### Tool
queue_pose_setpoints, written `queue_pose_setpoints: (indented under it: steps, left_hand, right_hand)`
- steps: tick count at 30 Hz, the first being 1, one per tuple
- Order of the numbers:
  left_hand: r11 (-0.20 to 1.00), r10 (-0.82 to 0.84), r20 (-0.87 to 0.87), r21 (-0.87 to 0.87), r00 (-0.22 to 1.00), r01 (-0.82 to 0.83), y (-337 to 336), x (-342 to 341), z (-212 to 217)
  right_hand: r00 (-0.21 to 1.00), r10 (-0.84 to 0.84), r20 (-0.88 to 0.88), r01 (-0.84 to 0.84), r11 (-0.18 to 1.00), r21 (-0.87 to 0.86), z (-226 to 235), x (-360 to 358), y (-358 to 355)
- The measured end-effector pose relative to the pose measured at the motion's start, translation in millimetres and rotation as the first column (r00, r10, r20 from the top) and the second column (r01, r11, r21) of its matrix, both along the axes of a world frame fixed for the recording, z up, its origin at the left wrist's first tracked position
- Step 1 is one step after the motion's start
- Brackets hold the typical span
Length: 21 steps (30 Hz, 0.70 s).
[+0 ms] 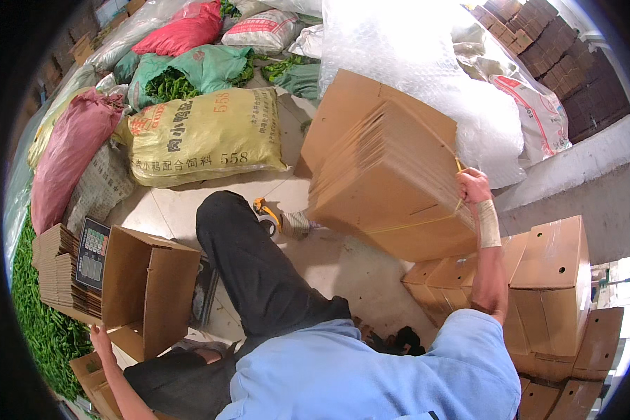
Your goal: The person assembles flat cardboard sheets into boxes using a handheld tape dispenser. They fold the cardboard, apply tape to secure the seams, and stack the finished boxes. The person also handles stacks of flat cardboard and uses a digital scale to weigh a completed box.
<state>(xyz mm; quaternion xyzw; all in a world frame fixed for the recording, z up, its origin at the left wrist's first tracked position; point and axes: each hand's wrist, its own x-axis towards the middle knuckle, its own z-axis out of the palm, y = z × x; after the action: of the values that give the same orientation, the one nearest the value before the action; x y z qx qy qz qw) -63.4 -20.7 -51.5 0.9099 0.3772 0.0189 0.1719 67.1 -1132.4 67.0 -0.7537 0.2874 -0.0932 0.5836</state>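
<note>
On my right, my right hand (474,186) is closed around a thin yellow strap (411,225) that runs across a thick stack of flattened cardboard boxes (399,175). The wrist has a beige wrap (488,224). The stack leans at an angle on the floor in front of me. Low on the left, my left hand (101,342) has its fingers stretched up by the near corner of an upright, open-topped cardboard box (168,297). Nothing shows in that hand. Beside the box are a scale's keypad panel (91,253) and more folded cardboard (57,269).
An orange tape dispenser (264,210) and a tape roll (296,225) lie beyond my knee. Full sacks, one of them yellow (206,136), line the back. Green peppers (42,315) spread at far left. Closed cartons (549,280) stand at right; bubble wrap (413,56) hangs behind the stack.
</note>
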Motion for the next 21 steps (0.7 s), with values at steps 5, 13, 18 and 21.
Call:
queue_pose_setpoints:
  steps: [5,13,18,21]
  left_hand:
    - [0.999,0.039,0.055,0.003,0.998,-0.039,25,-7,4]
    - [0.987,-0.039,0.134,-0.147,0.990,0.059,27,-12,-3]
    - [0.988,0.005,0.130,-0.152,0.992,0.015,50,-23,9]
    - [0.989,-0.005,0.097,-0.148,0.995,0.019,23,3,-5]
  right_hand:
    - [0.946,0.297,-0.131,-0.319,0.927,-0.196,-3,9,56]
    - [0.944,0.191,-0.269,-0.299,0.839,-0.455,-29,18,60]
    - [0.939,0.197,-0.281,-0.334,0.713,-0.616,-41,-13,86]
    - [0.931,0.135,-0.340,-0.348,0.610,-0.712,-39,-46,73]
